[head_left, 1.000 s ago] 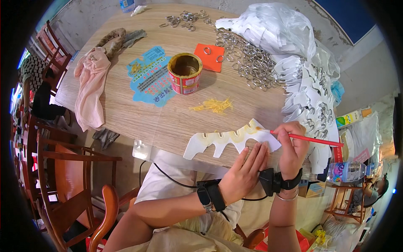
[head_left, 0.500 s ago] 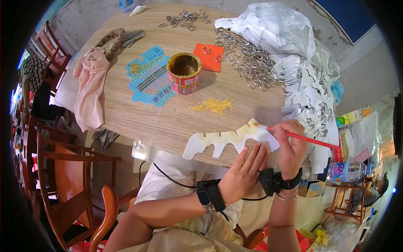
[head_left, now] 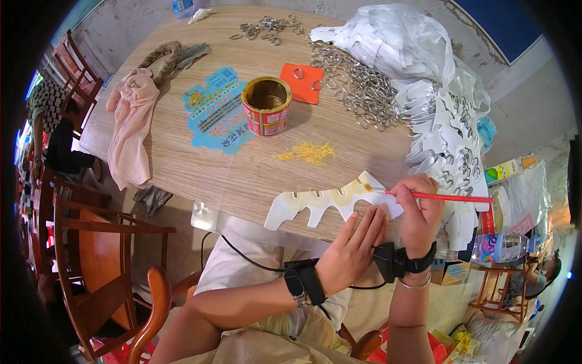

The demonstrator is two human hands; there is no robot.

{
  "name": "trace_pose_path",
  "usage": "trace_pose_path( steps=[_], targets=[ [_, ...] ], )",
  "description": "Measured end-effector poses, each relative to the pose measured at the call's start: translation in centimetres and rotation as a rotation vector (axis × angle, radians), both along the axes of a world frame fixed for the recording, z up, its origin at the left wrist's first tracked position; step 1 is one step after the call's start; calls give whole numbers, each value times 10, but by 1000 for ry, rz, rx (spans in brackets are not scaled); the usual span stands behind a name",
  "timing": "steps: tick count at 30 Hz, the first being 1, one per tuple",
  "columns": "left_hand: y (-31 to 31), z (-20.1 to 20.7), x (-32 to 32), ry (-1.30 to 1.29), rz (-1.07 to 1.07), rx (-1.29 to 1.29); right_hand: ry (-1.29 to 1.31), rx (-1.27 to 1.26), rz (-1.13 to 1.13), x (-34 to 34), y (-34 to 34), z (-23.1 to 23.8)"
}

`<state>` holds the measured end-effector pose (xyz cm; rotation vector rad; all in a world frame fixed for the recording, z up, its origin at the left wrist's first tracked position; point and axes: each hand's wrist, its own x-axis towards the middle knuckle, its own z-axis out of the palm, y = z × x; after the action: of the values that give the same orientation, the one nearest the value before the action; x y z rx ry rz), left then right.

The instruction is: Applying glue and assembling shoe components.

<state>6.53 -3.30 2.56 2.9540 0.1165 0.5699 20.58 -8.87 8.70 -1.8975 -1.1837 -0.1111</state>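
At the table's (head_left: 224, 176) near edge, right hand (head_left: 418, 207) pinches a red brush (head_left: 458, 198), bristles against the white cutout (head_left: 324, 201); left hand (head_left: 351, 247) has fingers outstretched, tips on the cutout's right part. If those fingertips ease off, brush drag might shift the piece and smear its yellowish coating. Farther out: open tin (head_left: 267, 123), brown inside, fill level unclear; clear plastic bag (head_left: 403, 39), apparently stuffed with white pieces.

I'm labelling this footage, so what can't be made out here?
Head view:
White cut-out's lower right edge: covered by the left hand.
Brush, partly: hidden by the right hand.
Large ring pile's lower rings: under others.
Blue bottle's top: cut off by upper edge.
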Motion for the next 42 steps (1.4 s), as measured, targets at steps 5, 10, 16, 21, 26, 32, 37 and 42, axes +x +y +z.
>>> trace_pose_path(
  steps=[5, 10, 16, 21, 26, 32, 37, 42],
  targets=[
    [-1, -1, 0, -6, 1, 3, 148, 42, 68, -5, 4, -3],
    [-1, -3, -1, -17, 3, -3, 75, -3, 51, -5, 2, 2],
    [-2, 0, 0, -61, 33, 82, 57, 6, -42, -9, 0, 5],
    [-4, -6, 2, -142, 18, -60, 515, 260, 88, -12, -3, 14],
    [-2, -2, -4, -151, -21, -65, 281, 180, 10, -8, 5, 21],
    [8, 10, -13, -203, -164, -329, 521, 54, 254, -16, 39, 39],
    [13, 5, -23, -366, -415, -451, 1005, 76, 180, 10, 54, 16],
    [25, 9, -65, -394, -463, -443, 1215, -91, 177, 34, 54, -3]
  ],
)
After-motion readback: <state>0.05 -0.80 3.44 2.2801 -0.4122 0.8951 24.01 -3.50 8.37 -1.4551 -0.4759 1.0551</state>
